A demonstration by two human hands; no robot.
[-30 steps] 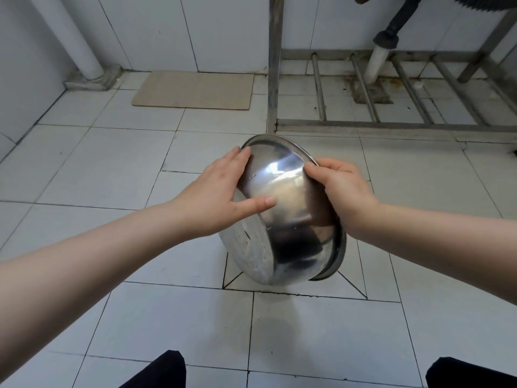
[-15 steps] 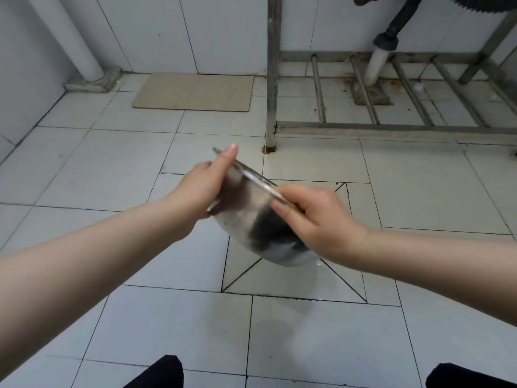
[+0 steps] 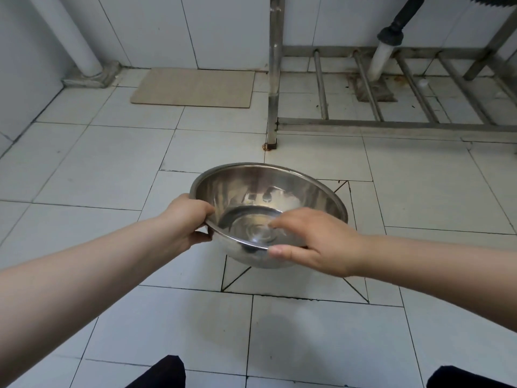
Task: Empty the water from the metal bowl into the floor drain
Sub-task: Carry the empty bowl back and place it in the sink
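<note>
At frame centre, left hand [image 3: 188, 222] and right hand [image 3: 313, 245] clamp the metal bowl [image 3: 268, 214] rim, mouth up, apparently drained.

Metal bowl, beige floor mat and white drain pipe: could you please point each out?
metal bowl [image 3: 251, 189], head view, inner far wall.
beige floor mat [image 3: 193, 88], head view, middle.
white drain pipe [image 3: 382, 58], head view, lower section.

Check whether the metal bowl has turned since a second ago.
Yes. The metal bowl, tipped mouth-away earlier, now sits mouth-up between both hands over the diagonal-cut floor tiles.
</note>
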